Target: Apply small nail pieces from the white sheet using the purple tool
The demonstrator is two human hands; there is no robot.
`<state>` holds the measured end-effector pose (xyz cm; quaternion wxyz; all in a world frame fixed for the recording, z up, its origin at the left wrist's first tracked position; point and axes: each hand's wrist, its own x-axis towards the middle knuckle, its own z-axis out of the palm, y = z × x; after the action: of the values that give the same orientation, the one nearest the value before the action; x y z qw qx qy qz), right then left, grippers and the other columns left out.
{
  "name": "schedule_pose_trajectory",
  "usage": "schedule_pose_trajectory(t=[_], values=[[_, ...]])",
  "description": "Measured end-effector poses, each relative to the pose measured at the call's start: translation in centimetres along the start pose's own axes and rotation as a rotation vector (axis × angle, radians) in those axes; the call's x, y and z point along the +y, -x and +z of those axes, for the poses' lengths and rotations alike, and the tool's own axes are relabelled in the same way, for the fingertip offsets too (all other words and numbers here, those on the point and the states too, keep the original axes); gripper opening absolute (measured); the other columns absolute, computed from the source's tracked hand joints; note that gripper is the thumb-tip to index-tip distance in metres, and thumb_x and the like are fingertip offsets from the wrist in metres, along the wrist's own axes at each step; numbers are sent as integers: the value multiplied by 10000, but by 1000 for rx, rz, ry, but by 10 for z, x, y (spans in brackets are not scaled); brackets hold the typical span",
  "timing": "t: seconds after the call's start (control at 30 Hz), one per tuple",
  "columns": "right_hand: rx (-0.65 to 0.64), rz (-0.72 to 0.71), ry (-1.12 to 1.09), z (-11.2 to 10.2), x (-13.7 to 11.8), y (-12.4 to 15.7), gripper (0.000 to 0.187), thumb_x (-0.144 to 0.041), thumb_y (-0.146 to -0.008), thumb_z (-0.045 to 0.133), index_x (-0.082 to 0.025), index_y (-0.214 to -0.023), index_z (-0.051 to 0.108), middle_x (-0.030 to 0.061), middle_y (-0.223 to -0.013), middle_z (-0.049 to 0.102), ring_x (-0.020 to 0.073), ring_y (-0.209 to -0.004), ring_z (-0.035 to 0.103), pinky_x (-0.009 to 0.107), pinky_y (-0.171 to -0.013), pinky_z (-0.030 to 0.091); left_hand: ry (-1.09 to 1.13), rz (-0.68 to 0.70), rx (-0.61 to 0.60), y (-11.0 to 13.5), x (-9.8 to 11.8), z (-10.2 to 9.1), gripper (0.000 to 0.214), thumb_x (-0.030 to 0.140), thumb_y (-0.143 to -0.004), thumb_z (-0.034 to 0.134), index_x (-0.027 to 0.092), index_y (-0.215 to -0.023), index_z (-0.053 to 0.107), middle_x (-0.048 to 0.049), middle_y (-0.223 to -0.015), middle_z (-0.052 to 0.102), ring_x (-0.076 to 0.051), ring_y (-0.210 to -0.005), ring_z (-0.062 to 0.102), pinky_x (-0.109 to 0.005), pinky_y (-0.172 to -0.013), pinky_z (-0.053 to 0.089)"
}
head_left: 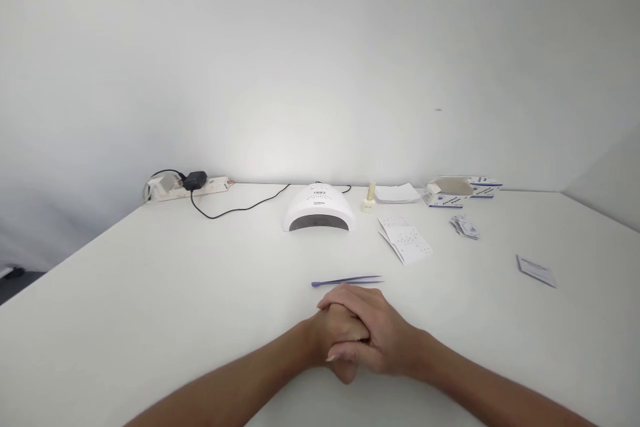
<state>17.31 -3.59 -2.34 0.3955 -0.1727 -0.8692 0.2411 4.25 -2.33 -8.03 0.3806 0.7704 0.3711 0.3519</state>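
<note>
R hand (377,330) wrapped round the L hand (340,328), which sat curled up inside it, the 2 clasped over the near part of the worktop (200,293)! Purple tweezers (340,280) lay just beyond the knuckles, tips to the R; further back, approx. centre, stood a white domed lamp (320,203) w/ 1 small bottle (369,203) beside it & a folded sheet (407,240) nearby
</note>
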Motion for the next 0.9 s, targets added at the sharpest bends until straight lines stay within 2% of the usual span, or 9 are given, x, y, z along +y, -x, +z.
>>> schedule_pose_trajectory(t=[0.03, 0.1, 0.23, 0.33, 0.4, 0.5, 0.6, 0.77, 0.9], values=[[0, 5, -4, 0, 1, 1, 380, -464, -881, 614, -206, -1150, 539, 55, -904, 666, 184, -790, 637, 321, -701, 550, 25, 100, -138, -2, 2, 0, 135, 269, -559, 621, 247, -443, 556, -22, -430, 436, -225, -508, 528, -357, -447, 421], [5, -8, 2, 0, 3, 2, 405, -470, -892, 605, -211, -1191, 520, 57, -931, 660, 187, -822, 633, 326, -718, 552, 41, 207, -224, -5, 6, -1, 139, 268, -554, 615, 249, -432, 552, -40, -451, 469, -238, -524, 540, -364, -452, 413], [-11, -71, 46, 1, 8, 4, 456, -472, -922, 561, -217, -1289, 467, 91, -1068, 639, 203, -963, 613, 352, -805, 547, 28, 214, -219, -8, 8, -5, 240, 344, -607, 598, 252, -402, 514, -36, -431, 422, -250, -519, 543, -364, -414, 400], [-21, -173, 103, 0, 8, 3, 480, -497, -946, 498, -194, -1314, 452, 115, -1072, 626, 209, -941, 598, 358, -785, 545, 33, 142, -229, -2, 4, -4, 314, 422, -673, 587, 252, -422, 505, -26, -436, 397, -244, -548, 562, -348, -402, 405], [-19, -262, 137, -1, 7, 1, 472, -486, -960, 473, -176, -1315, 455, 124, -1054, 626, 214, -923, 593, 361, -766, 543, 16, 11, -91, 5, 2, -4, 287, 466, -715, 595, 255, -521, 571, -15, -476, 424, -228, -571, 575, -331, -408, 412], [-17, -335, 170, -2, 6, -1, 430, -441, -981, 447, -159, -1306, 467, 129, -1036, 633, 215, -926, 591, 361, -761, 541, 10, -64, -15, 10, 2, -6, 242, 466, -755, 605, 268, -617, 609, -14, -512, 458, -232, -612, 595, -329, -414, 409], [7, -329, 176, -2, 7, -2, 455, -480, -976, 435, -159, -1295, 482, 122, -1018, 639, 212, -921, 590, 351, -749, 543, 43, -129, -36, 4, 5, -7, 248, 437, -778, 594, 271, -596, 616, -25, -513, 472, -245, -668, 616, -330, -433, 408], [-7, -344, 215, -3, 9, -4, 464, -484, -955, 490, -155, -1281, 496, 110, -1001, 654, 200, -886, 599, 336, -728, 546, 137, -39, -130, -11, 8, 1, 317, 472, -721, 642, 245, -506, 588, -5, -456, 456, -212, -633, 576, -310, -486, 416], [-16, -385, 263, -4, 9, -3, 430, -465, -941, 526, -144, -1228, 535, 117, -994, 660, 195, -850, 593, 335, -717, 540, 239, 11, -92, -10, 14, -1, 395, 533, -677, 674, 251, -456, 508, 14, -416, 434, -185, -597, 541, -291, -499, 382]])
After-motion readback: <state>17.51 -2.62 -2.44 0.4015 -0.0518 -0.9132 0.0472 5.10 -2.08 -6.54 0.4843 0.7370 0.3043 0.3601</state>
